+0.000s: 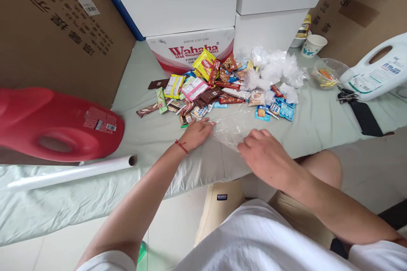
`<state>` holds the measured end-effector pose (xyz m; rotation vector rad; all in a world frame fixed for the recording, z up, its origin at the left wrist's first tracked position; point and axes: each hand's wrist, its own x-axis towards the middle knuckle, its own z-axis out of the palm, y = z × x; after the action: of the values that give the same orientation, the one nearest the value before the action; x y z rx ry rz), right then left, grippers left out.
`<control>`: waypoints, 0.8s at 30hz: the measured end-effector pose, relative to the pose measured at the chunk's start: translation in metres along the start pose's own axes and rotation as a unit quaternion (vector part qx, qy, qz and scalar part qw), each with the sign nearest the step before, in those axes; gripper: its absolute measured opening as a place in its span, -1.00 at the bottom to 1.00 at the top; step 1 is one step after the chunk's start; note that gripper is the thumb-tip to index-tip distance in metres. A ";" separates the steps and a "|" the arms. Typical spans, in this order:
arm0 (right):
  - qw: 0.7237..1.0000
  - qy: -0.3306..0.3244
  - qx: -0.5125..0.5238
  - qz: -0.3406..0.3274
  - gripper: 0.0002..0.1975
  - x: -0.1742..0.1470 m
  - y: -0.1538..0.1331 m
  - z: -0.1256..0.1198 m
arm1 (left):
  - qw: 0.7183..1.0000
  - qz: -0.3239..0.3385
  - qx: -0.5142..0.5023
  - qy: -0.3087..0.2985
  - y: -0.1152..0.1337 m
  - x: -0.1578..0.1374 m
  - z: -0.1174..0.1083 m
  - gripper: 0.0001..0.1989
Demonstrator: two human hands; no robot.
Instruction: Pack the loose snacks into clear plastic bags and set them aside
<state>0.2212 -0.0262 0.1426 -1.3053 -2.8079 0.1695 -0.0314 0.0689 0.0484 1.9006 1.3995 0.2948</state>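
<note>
A clear, thin plastic bag [230, 129] is stretched low over the cloth between my two hands. My right hand [265, 156] has its fingers curled closed on the bag's near right side. At the bag's left edge, my left hand [196, 132] pinches the plastic, a red cord round its wrist. Just beyond my hands lies a heap of small wrapped snacks, among them a yellow packet [204, 64], a pink-and-white packet [194, 89] and dark brown bars [211, 95]. Blue packets [286, 109] lie at the heap's right. Crumpled clear plastic bags [270, 67] are piled behind them.
A Wahaha carton [193, 48] backs the heap. At left are a red jug [60, 125] and a white roll [73, 172]. To the right stand a paper cup [313, 45], a clear bowl [329, 72], a white detergent jug [378, 70] and a black phone-like object [365, 117].
</note>
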 end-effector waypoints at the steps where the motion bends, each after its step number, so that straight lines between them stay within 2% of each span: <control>1: 1.000 0.000 -0.006 -0.006 -0.85 -0.004 -0.012 0.005 | 1.000 -0.007 0.017 -0.006 0.004 -0.001 0.000 -0.49; 6: 0.998 -0.032 0.034 -0.046 -0.82 -0.010 -0.060 0.055 | 0.994 -0.011 0.105 -0.030 0.022 -0.010 0.011 -0.60; 8: 0.994 -0.055 0.068 -0.065 -0.85 -0.012 -0.069 0.069 | 0.990 -0.005 0.141 -0.032 0.026 -0.016 0.019 -0.66; 10: 0.988 -0.062 0.120 -0.078 -0.79 -0.016 -0.071 0.072 | 0.986 0.003 0.167 -0.018 0.026 -0.023 0.029 -0.77; 13: 0.983 0.018 0.179 -0.027 -0.69 -0.018 -0.060 0.065 | 0.984 0.021 0.173 0.020 0.021 -0.033 0.042 -0.98; 15: 0.981 0.089 0.169 0.023 -0.68 -0.016 -0.046 0.063 | 0.985 0.035 0.164 0.041 0.017 -0.040 0.047 -0.92; 16: 0.982 0.105 0.154 0.037 -0.65 -0.014 -0.037 0.065 | 0.985 0.041 0.161 0.049 0.014 -0.043 0.048 -0.89; 19: 0.989 0.074 0.106 0.073 -0.50 -0.013 -0.009 0.086 | 0.984 0.041 0.153 0.081 0.006 -0.049 0.045 -0.82; 21: 0.989 0.045 0.087 0.113 -0.47 -0.018 0.008 0.102 | 0.982 0.021 0.147 0.115 -0.002 -0.052 0.041 -0.82; 24: 0.985 0.043 0.075 0.147 -0.44 -0.031 0.028 0.115 | 0.976 -0.024 0.128 0.172 -0.016 -0.055 0.038 -0.87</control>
<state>0.2525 -0.0414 0.0260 -1.6386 -2.4643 0.3182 -0.0416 0.0057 0.0245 2.0914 1.7822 0.4544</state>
